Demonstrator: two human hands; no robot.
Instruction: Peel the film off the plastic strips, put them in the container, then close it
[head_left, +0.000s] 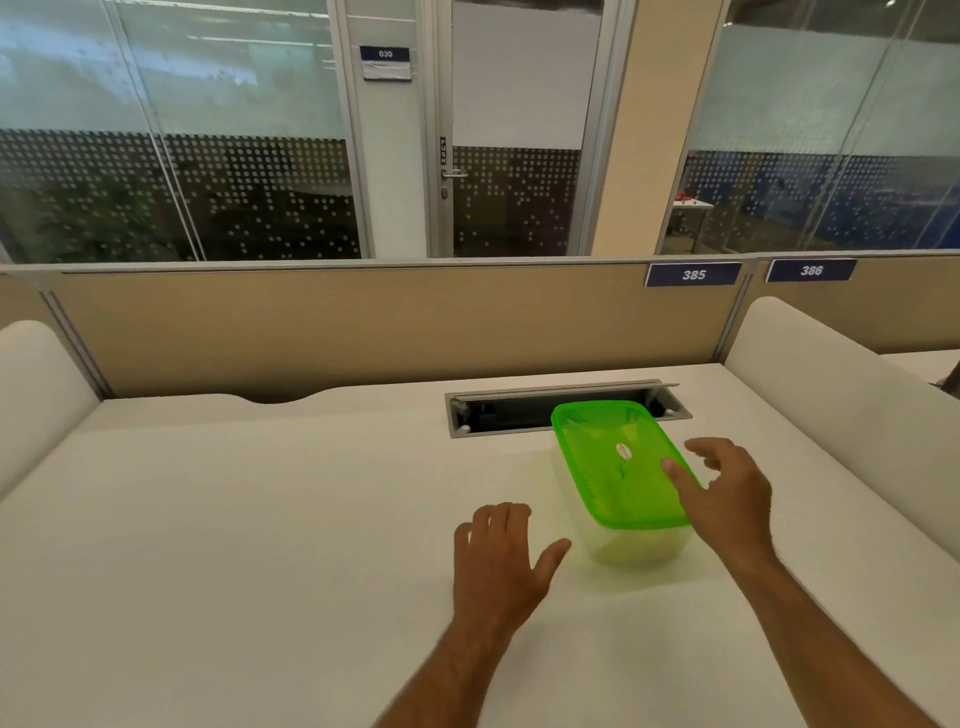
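- The container (631, 519) sat on the counter (260, 519), green lid (613, 462) on.
- The right hand (722, 488) hovered at the lid's edge, grip wide, probably to open or steady it.
- The left hand (498, 556) lay beside it, fingers loose, holding nothing.
- No strips were visible.

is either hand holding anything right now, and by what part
Nothing is held. The left hand hovers open beside the clear plastic container; the right hand is spread open at the right edge of its green plastic lid, without gripping it.
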